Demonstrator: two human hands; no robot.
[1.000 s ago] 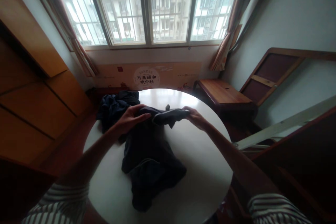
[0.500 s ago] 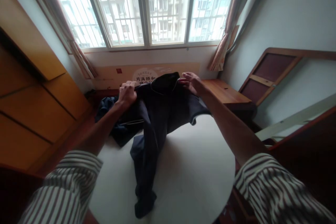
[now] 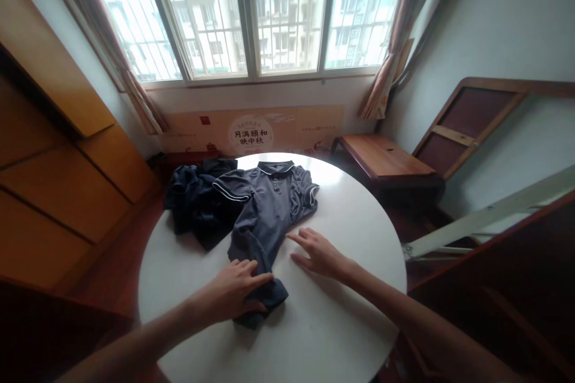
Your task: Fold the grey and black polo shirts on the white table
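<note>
The grey polo shirt [image 3: 269, 203] lies spread on the round table [image 3: 354, 317], hem end bunched toward the near edge. Left hand [image 3: 233, 290] rests open on that end, seemingly pinning it flat. Right hand [image 3: 318, 254] sits wide open on the table, just beside the shirt. Dark garment [image 3: 197, 197] heaped alongside.

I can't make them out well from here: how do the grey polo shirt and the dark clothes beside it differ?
The polo shirt is slate grey with white-trimmed collar and sleeves; the dark clothes are navy, with no trim visible. The polo shirt lies spread out, collar toward the window, while the dark clothes sit crumpled. The left hand rests on the polo shirt's lower end; no hand touches the dark clothes. Both lie on the white round table, touching each other.
</note>
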